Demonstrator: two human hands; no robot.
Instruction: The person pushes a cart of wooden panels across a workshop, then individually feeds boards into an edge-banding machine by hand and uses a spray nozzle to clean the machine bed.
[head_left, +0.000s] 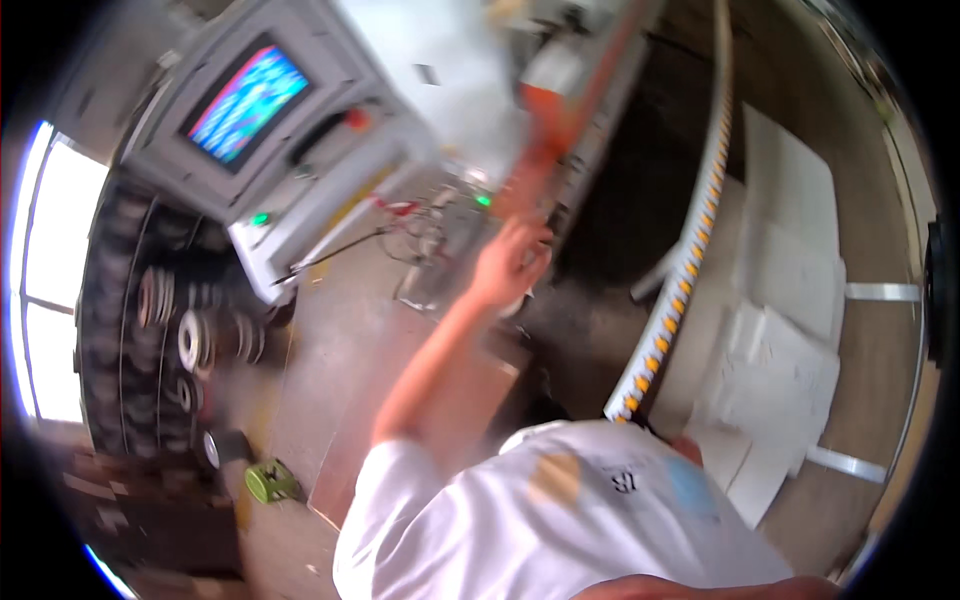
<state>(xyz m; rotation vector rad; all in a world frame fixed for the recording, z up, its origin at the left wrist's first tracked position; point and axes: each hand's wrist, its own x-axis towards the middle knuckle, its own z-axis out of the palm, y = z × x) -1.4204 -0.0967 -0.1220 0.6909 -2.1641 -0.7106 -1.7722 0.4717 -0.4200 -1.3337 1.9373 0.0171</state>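
The left hand (510, 262) reaches up, fingers curled against the blurred orange machine part (545, 130) just above it; whether it truly grips cannot be told. Left of the hand stands a grey control cabinet (300, 130) with a lit screen (247, 102). Right runs a roller rail (690, 240), white sheets (790, 300) beyond, over brown floor (330, 330).

I see a grey painted-metal control cabinet (300, 150) w/ a glossy glass screen (247, 103), matt finish elsewhere. Long white conveyor rail (690, 240) looks plastic, w/ smooth orange-yellow rollers. Flat white sheets (790, 290): paper or card, matt; can't tell which. White short-sleeved shirt (540, 520) is soft cloth, matt. Floor (330, 340) reads as worn, dull concrete. Small green stool (270, 482) seems plastic. Blur hides finer texture.
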